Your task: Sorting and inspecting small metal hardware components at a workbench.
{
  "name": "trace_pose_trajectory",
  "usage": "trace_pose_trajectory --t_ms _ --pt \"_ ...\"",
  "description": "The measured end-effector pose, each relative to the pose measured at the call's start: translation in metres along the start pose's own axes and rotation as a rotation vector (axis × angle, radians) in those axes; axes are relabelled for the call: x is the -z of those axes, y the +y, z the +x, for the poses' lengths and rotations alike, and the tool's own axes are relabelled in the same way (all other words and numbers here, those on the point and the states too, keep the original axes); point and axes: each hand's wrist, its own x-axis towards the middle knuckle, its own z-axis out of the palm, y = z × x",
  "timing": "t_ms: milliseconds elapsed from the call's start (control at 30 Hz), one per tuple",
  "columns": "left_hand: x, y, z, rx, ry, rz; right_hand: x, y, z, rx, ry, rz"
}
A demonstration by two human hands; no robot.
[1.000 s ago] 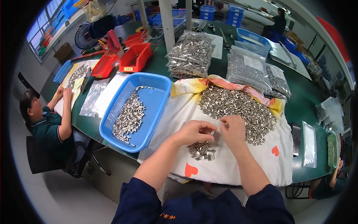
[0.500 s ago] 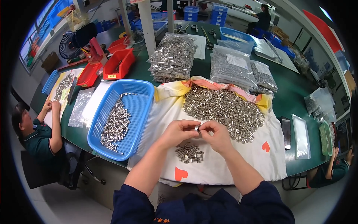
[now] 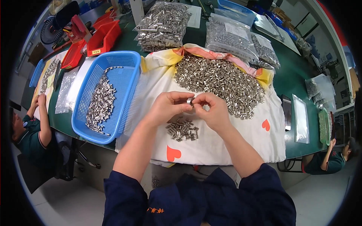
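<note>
A green table (image 3: 296, 75) carries a white cloth (image 3: 235, 139), which bears a large heap of metal tubes (image 3: 222, 83) toward its back edge and a smaller pile (image 3: 183, 130) toward its front. Left of the cloth are a blue mesh basket (image 3: 122, 83) close by and, farther out, red bins (image 3: 112, 35) and a clear bag (image 3: 67, 90); behind it rest several filled plastic bags (image 3: 162, 26). Right of the cloth lie a dark phone (image 3: 286, 113), a plastic sleeve (image 3: 301, 118) and, farther out, a green tray (image 3: 323, 126).

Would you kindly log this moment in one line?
left hand: holding metal part | right hand: at same part | small pile: cloth, near side | large pile: cloth, far side | basket: at left
</note>
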Motion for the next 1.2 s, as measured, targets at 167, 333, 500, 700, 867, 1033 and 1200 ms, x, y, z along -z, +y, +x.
trace_pose_trajectory --t_ms 167,333,500,700,867,1033,1200 --pt "-0.003 -0.003 -0.002 0.013 0.009 0.087 0.001 -0.001 -0.005 0.046 -0.033 -0.151" --pt "-0.006 -0.002 -0.003 0.019 0.065 0.082 -0.003 0.001 -0.005 -0.015 0.005 -0.047" --pt "-0.003 0.000 -0.004 0.028 -0.002 0.031 0.007 0.002 -0.002 -0.041 -0.082 0.016" --pt "0.000 0.005 -0.007 0.102 -0.112 0.027 0.022 0.002 0.004 -0.016 -0.014 -0.119" --pt "-0.002 0.008 -0.008 0.158 -0.181 0.082 0.030 0.024 0.012 0.064 0.082 -0.520" --pt "-0.001 0.000 -0.006 0.104 -0.161 0.071 0.022 0.024 0.009 0.145 0.019 -0.851" --pt "-0.001 0.002 -0.004 0.114 -0.125 0.100 0.013 0.025 0.005 0.127 -0.030 -0.926"
